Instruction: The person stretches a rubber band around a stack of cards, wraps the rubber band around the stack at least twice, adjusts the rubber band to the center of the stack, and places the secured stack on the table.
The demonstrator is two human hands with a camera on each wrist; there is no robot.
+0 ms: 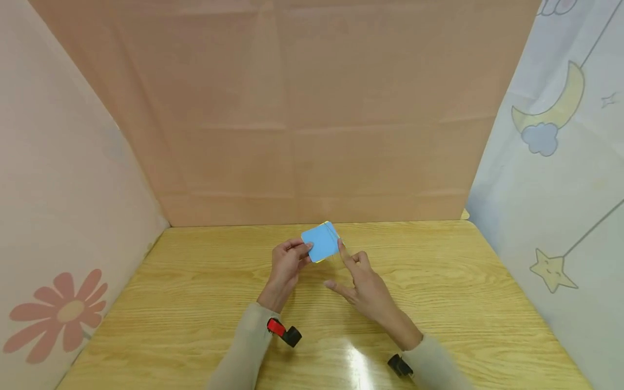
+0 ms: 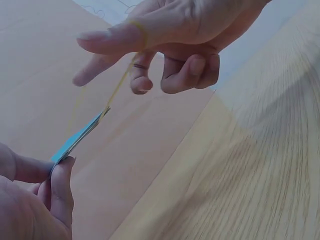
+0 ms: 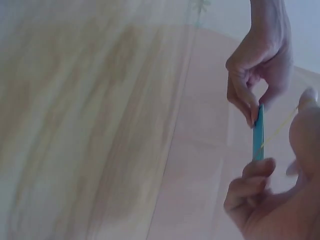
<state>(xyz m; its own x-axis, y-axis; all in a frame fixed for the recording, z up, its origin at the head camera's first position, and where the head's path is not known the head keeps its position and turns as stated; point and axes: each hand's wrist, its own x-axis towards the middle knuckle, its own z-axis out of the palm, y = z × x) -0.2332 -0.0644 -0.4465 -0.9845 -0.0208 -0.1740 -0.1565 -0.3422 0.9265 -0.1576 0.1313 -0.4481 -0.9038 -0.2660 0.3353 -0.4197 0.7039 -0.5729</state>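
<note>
Blue card stack (image 1: 320, 242) (yellow rubber band (image 2: 118, 89) around), pinched by left hand (image 1: 286, 266), right hand (image 1: 363, 288) stretching band.

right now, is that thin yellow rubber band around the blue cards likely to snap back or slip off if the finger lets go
Probably it snaps back: the thin yellow rubber band looks stretched taut from the right hand index finger to the flat blue stack of cards. It seems very light and floppy. The stack looks thin and stiff, pinched at one corner by the left hand, so it may twist.
</note>
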